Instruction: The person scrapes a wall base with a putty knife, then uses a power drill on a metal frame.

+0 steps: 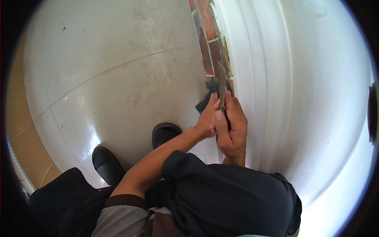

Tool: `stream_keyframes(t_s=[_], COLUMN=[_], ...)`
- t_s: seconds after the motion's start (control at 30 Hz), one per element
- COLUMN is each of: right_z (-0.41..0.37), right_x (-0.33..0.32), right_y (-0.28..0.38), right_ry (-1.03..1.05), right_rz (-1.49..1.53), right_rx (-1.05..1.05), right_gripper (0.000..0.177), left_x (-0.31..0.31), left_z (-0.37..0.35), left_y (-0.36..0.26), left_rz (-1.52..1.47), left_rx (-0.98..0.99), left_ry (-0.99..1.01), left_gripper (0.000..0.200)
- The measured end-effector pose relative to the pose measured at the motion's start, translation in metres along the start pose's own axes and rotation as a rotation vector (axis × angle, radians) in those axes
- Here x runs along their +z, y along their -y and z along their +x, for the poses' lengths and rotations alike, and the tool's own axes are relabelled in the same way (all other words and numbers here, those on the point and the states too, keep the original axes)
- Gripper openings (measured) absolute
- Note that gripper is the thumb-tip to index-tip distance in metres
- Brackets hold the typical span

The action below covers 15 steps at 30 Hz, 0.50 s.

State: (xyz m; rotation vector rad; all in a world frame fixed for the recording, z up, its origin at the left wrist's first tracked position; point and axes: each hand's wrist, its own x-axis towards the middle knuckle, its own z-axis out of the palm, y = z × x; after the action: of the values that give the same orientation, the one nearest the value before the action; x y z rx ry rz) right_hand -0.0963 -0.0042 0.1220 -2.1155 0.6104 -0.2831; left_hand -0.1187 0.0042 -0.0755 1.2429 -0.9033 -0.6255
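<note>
My right hand (pixel 235 127) is closed round the dark handle of a knife-like scraper (pixel 222 85). Its narrow metal blade points away from me, over the strip of red-brown brick tiles (pixel 206 17) along the foot of the white wall. Close against it, on the left, my left hand (pixel 206 120) has its fingers on a black piece that looks like cloth (pixel 204 102), blurred at its edges. This black piece lies over the near end of the visible tiles. Part of the left hand's fingers is hidden behind the right hand.
White moulding (pixel 272 79) rises along the right side. Pale, smudged floor tiles (pixel 118 59) spread to the left, with brown tiles (pixel 29 146) beyond. My black shoes (pixel 166 133) stand on the floor, and my dark-trousered knee (pixel 233 193) is close below the hands.
</note>
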Motion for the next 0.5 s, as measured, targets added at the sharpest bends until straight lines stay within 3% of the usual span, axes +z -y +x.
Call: stream_keyframes(t_s=[0.03, 0.1, 0.17, 0.3, 0.33, 0.47, 0.5], right_z=[-0.005, -0.004, -0.007, -0.012, -0.012, -0.029, -0.033], right_x=[-0.002, -0.007, -0.011, -0.014, -0.015, -0.014, -0.013], right_y=[-0.001, -0.008, -0.011, -0.007, -0.007, -0.018, -0.018], right_ry=[-0.010, -0.014, -0.025, -0.018, -0.009, 0.083, 0.119], right_rz=[0.009, 0.008, 0.003, -0.030, -0.035, -0.037, -0.033], right_rx=[-0.003, -0.012, 0.007, 0.064, 0.072, 0.150, 0.176], right_gripper=[0.048, 0.048, 0.048, 0.046, 0.046, 0.042, 0.041], left_x=[-0.005, -0.032, -0.062, -0.119, -0.132, -0.197, -0.212], left_z=[0.014, 0.059, 0.079, 0.103, 0.110, 0.143, 0.155], left_y=[0.002, -0.013, -0.018, -0.035, -0.040, -0.068, -0.074], left_rz=[0.099, -0.002, -0.070, -0.538, -0.515, -0.442, -0.272], left_rx=[0.044, 0.059, -0.028, -0.414, -0.357, -0.514, -0.507], left_ry=[-0.049, -0.215, -0.215, -0.300, -0.394, -0.457, -0.418], left_gripper=[0.058, 0.055, 0.050, 0.042, 0.041, 0.038, 0.039])
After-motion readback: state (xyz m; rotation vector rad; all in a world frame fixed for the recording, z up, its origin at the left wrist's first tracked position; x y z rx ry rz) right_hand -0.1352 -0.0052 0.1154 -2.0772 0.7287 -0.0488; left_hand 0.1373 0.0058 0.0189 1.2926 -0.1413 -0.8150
